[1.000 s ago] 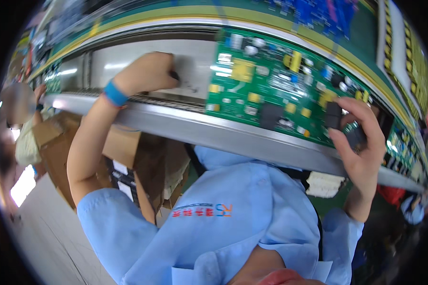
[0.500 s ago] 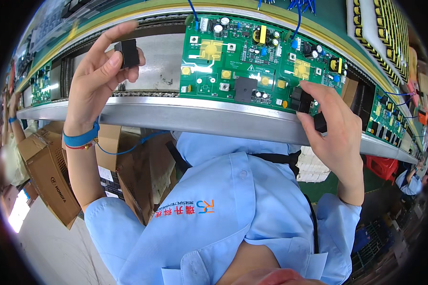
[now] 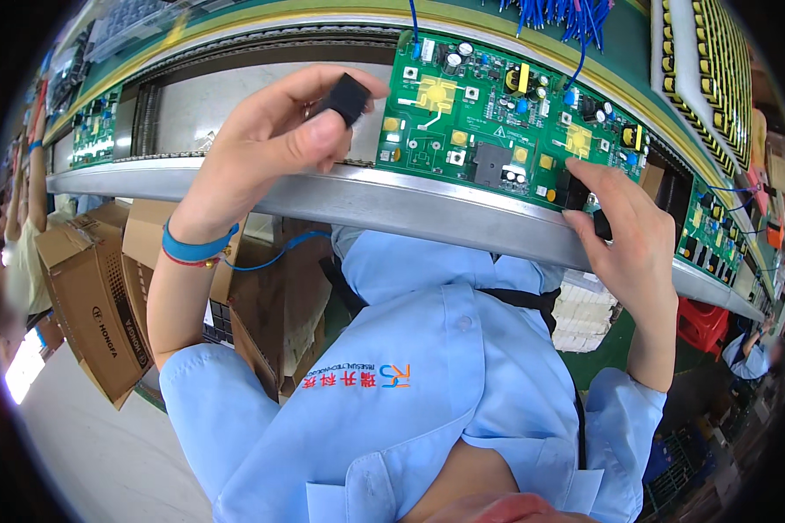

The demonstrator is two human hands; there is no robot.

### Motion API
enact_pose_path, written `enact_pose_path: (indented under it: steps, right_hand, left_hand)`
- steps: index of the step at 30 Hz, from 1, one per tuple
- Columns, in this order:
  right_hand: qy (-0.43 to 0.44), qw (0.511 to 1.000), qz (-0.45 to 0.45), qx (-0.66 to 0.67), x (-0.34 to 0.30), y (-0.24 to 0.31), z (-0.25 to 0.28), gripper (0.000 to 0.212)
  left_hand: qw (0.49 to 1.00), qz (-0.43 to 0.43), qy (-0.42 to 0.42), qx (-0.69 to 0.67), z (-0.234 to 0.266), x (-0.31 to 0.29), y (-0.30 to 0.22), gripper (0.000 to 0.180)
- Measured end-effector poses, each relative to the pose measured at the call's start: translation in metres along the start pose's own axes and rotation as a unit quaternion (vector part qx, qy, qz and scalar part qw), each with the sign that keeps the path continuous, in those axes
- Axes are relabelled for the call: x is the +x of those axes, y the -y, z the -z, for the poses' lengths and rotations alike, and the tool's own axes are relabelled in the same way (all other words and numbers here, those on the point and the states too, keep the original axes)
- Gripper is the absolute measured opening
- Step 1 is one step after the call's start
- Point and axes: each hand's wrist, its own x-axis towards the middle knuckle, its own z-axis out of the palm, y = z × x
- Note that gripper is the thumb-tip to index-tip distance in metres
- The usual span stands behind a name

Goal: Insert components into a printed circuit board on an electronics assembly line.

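Left fingers (image 3: 310, 139) pinching block (image 3: 346, 99), right fingers (image 3: 600, 179) seemingly clamping dark part (image 3: 571, 189), cartons (image 3: 92, 305) below, blue wires (image 3: 576, 23) beyond board (image 3: 503, 122)

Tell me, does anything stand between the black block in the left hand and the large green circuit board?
Only a fingertip of the left hand itself shows between the black block and the large green circuit board; nothing else visible stands there.

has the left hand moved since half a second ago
Yes, to the right: judged against the leftmost cardboard box, the left hand has shifted rightward, toward the large green circuit board.
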Motion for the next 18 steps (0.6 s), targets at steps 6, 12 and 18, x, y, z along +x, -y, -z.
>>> enact_pose_path:
  steps: [6,12,18]
  right_hand:
    - [-0.049,0.922,-0.118,0.365,-0.013,-0.014,0.018,0.041]
    - [-0.06,0.77,-0.174,0.611,-0.026,-0.024,0.005,0.045]
    - [-0.079,0.761,-0.184,0.617,-0.043,-0.041,0.006,0.057]
  left_hand:
    - [0.978,-0.07,-0.049,0.191,-0.019,0.004,-0.003,0.045]
    - [0.892,-0.158,-0.034,0.422,-0.036,0.01,-0.005,0.045]
    - [0.843,-0.16,-0.021,0.513,-0.049,0.02,-0.004,0.047]
